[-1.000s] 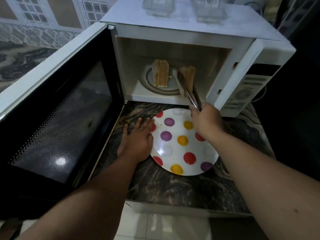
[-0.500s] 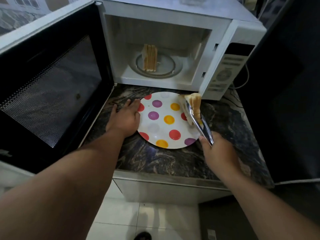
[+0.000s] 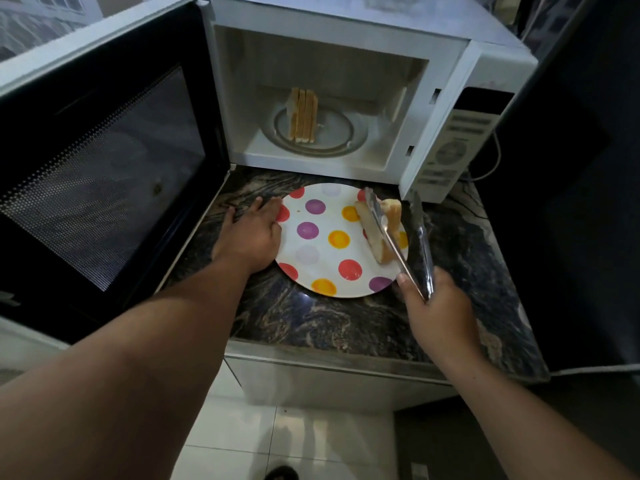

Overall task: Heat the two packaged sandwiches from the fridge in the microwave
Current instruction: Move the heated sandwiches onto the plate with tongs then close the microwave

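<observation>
The right hand [image 3: 437, 303], near the front edge of the counter [image 3: 311, 323], grips the handle end of the metal tongs [image 3: 401, 244]. The 2 arms of the tongs are now spread apart: 1 arm lies along the sandwich on the plate [image 3: 379, 230] and the other arm stands off to the right, over the dark stone. Half a second ago the same tongs were closed on this sandwich and held it over the right rim of the plate [image 3: 311, 271]; 1 second ago it was inside the microwave [image 3: 346, 98]. So 1 of the 2 sandwiches has come out and has just been let go — I judge it rests on the plate by its own weight, leaning a little.

The left hand [image 3: 251, 237] lies flat, fingers straight, on the counter and against the left rim of the plate, as it did in both earlier pictures; it seems to steady the plate.

The plate holds only this 1 sandwich, at its right side. Farther back, the microwave stands at the rear edge of the counter with its door [image 3: 104, 161] swung wide to the left. On the glass turntable [image 3: 332, 133] the second sandwich [image 3: 304, 116] stands upright on its edge, on the left part — it is not yet taken out. I think this is the next piece to fetch.
</observation>
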